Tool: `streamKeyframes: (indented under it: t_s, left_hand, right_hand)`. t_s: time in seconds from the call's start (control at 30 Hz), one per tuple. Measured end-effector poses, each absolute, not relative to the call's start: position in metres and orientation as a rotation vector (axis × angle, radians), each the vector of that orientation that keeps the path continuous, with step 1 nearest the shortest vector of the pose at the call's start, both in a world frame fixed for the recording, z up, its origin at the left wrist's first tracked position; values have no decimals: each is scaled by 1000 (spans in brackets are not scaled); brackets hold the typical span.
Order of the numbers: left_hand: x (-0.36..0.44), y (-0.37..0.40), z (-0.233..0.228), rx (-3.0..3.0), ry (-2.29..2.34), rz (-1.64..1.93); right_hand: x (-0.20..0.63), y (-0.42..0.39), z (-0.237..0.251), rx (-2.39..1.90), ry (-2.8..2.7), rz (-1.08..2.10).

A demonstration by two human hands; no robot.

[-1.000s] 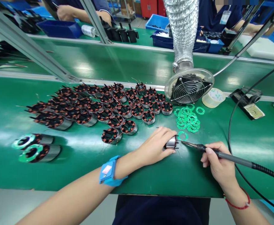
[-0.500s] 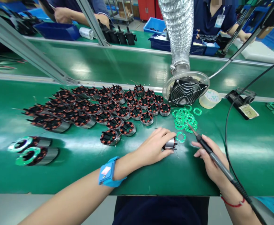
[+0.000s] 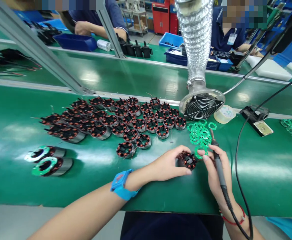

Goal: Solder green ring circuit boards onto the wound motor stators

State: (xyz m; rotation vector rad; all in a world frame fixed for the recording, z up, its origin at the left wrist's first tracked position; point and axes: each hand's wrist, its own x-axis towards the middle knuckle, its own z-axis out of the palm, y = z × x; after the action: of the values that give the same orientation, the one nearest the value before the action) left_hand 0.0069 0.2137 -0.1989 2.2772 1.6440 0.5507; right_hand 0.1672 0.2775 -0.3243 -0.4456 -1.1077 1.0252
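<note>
My left hand (image 3: 168,165) is wrapped round a motor stator (image 3: 188,161), whose copper windings and black core face up and to the right. My right hand (image 3: 217,166) grips a soldering iron (image 3: 218,163) by its dark handle, tip pointing away from me. Its thumb and a fingertip also touch a green ring-shaped circuit board (image 3: 198,147), close beside the stator; whether they pinch it I cannot tell. Just behind lies a pile of similar green ring boards (image 3: 197,130). Many more stators (image 3: 111,120) stand in rows to the left.
Two stators with ring boards (image 3: 46,165) lie at the far left. A fume extractor fan (image 3: 202,105) hangs over the bench, near a tape roll (image 3: 224,114) and a soldering iron stand (image 3: 257,120). The iron's cable (image 3: 237,160) loops at right. Co-workers (image 3: 103,26) sit across.
My right hand has moved left to the ring board with the soldering iron, which now stands steeper. The stator in my left hand has turned its wound face upward. The view has shifted slightly.
</note>
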Motion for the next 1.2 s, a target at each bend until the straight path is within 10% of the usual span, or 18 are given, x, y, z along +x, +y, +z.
streamKeyframes:
  t_s: [0.43,1.2]
  left_hand:
    - [-5,215,-181,2639,1532,254]
    - [1,195,-182,2861,1476,-148]
  right_hand:
    - [182,270,-338,-447,-1685,660]
    - [167,267,-348,-492,-1446,1049]
